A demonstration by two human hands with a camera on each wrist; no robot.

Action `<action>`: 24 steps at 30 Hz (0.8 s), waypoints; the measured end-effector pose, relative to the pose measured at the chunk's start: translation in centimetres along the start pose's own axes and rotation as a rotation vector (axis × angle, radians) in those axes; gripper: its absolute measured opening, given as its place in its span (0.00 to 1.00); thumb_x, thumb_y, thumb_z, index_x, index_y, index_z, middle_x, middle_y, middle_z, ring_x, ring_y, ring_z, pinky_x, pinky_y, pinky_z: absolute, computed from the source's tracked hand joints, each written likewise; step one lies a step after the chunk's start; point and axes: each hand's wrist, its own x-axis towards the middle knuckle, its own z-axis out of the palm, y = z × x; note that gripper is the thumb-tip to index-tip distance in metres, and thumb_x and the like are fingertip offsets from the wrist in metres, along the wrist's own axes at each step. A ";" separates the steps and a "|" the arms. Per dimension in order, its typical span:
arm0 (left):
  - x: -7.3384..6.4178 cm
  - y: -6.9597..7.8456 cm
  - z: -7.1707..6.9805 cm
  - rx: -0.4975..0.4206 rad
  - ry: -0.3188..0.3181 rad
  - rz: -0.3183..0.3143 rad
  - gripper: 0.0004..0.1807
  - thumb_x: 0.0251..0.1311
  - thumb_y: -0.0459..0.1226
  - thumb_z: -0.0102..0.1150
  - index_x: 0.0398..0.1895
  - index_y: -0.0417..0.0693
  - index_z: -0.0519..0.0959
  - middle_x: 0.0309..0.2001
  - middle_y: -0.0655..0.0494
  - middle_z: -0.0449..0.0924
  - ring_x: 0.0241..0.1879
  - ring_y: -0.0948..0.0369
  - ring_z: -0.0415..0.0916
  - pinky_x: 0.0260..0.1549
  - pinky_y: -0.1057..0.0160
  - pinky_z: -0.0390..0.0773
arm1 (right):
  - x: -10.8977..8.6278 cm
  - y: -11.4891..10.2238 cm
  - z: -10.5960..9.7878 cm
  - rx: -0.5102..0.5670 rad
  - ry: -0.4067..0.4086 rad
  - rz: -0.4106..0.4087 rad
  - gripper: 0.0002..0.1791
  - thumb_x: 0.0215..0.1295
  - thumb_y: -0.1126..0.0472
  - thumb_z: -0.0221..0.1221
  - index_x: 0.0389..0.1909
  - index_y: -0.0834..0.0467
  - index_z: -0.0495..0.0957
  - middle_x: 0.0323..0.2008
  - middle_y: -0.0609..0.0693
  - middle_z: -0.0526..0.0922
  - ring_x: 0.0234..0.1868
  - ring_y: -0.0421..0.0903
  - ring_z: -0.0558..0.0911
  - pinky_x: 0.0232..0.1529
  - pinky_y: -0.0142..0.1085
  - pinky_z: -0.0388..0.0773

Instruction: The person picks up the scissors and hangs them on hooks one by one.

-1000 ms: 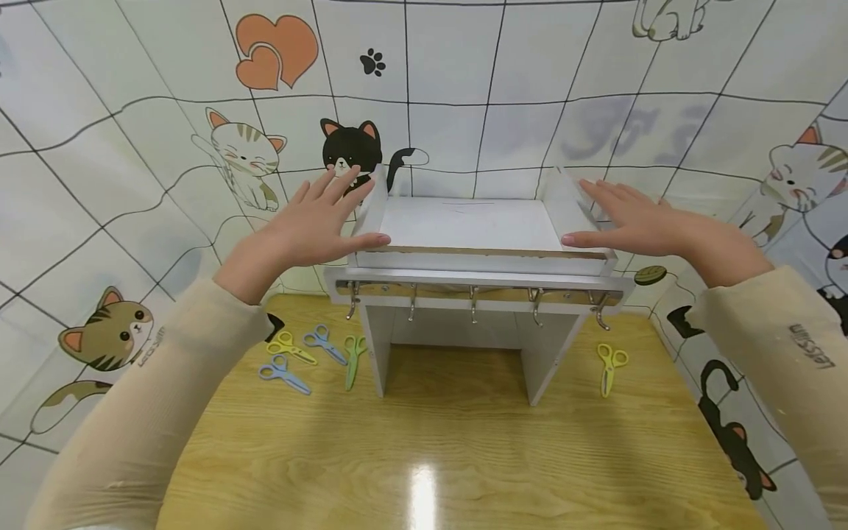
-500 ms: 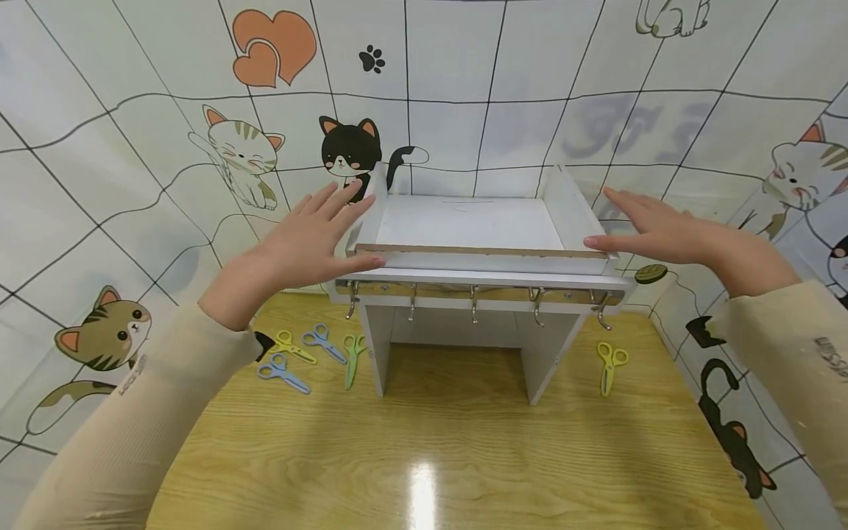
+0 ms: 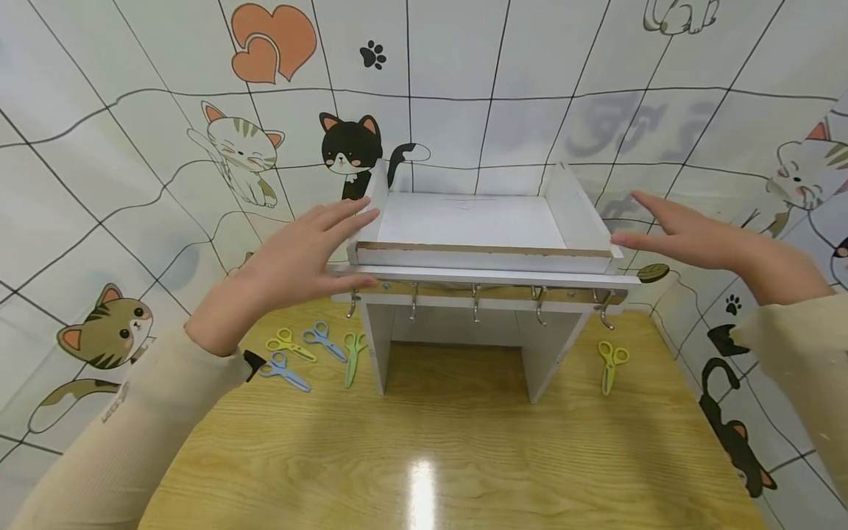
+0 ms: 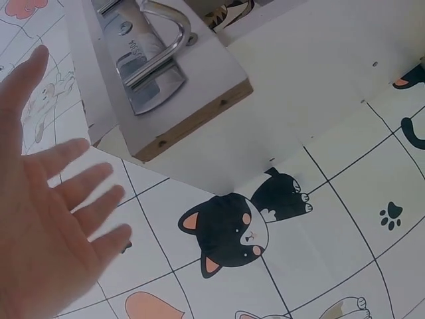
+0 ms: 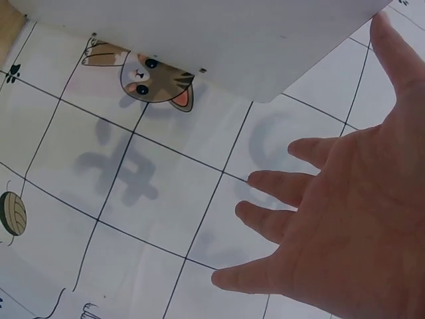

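Observation:
A white wooden shelf unit (image 3: 470, 221) stands upright at the back of the table, with a row of metal hooks (image 3: 475, 303) along its front. Beside its left side is my left hand (image 3: 278, 258), fingers spread and holding nothing. The left wrist view shows that palm (image 4: 53, 226) near a hook rail's end (image 4: 199, 113). To the right of the unit, my right hand (image 3: 702, 239) has straight fingers and also holds nothing. Its thumb tip appears close to the unit's right edge; whether it touches, I cannot tell. In the right wrist view the palm (image 5: 352, 226) faces the camera.
On the wood-grain table (image 3: 424, 434), left of the unit, lie yellow scissors (image 3: 291, 344), two blue pairs, one nearer the back (image 3: 324, 341), and green scissors (image 3: 352, 359). Another yellow pair of scissors (image 3: 609, 366) lies on the right. Cat-patterned sheeting (image 3: 450, 59) surrounds the table.
Both hands have drawn apart from the unit's top. The left went down and slightly left, the right moved farther right. The shelf unit and scissors have stayed in place.

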 end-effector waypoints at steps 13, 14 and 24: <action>-0.3 -0.5 1.4 -0.003 0.190 0.303 0.34 0.59 0.46 0.69 0.69 0.54 0.72 0.73 0.53 0.67 0.71 0.49 0.66 0.66 0.46 0.72 | -0.6 4.0 2.4 -0.098 0.017 0.090 0.54 0.73 0.36 0.45 0.77 0.71 0.32 0.73 0.80 0.42 0.71 0.80 0.48 0.65 0.75 0.50; -0.2 -0.5 1.5 0.001 0.208 0.322 0.33 0.58 0.45 0.70 0.68 0.53 0.72 0.72 0.52 0.68 0.70 0.49 0.67 0.65 0.47 0.73 | -0.6 4.3 2.7 -0.113 0.021 0.090 0.54 0.73 0.36 0.46 0.76 0.72 0.33 0.73 0.80 0.44 0.70 0.80 0.49 0.65 0.75 0.51; -0.4 -0.5 2.5 -0.015 0.277 0.364 0.33 0.57 0.40 0.71 0.67 0.51 0.74 0.69 0.51 0.72 0.66 0.49 0.72 0.60 0.48 0.77 | -1.1 6.6 5.6 -0.204 0.019 0.132 0.50 0.73 0.42 0.51 0.74 0.77 0.40 0.69 0.83 0.50 0.67 0.81 0.54 0.62 0.76 0.57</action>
